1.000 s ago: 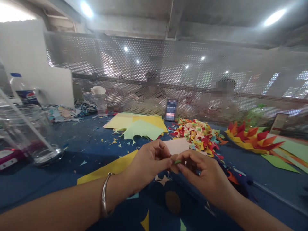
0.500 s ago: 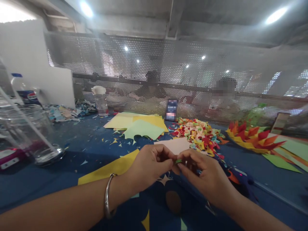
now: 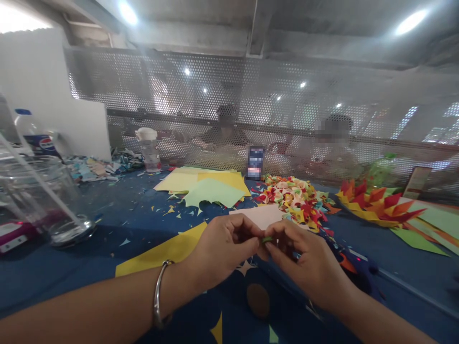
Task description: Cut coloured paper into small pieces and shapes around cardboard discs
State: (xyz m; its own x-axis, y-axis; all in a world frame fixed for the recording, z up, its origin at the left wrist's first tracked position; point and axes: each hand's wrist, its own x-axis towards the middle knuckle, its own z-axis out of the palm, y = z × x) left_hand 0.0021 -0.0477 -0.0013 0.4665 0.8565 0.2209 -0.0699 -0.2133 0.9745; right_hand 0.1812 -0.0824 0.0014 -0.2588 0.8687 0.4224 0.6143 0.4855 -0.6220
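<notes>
Right hand (image 3: 306,255): thumb and index nearly together, pinching a small green piece (image 3: 267,239). Left hand (image 3: 222,248): fingertips bunched at its left end; can't tell from here if they grip. Piece is above blue table (image 3: 53,270), near side of pale pink sheet (image 3: 263,215).

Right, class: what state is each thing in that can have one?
Left hand, fingers curled
Right hand, pinching green piece
Pepsi bottle, upright, capped
Phone, standing, screen lit
Tumbler, upright, lidded
Jar, standing
Mint sheet, edge cut
Scraps, scattered
Paper flower, petals raised
Blue tool, light on
</notes>
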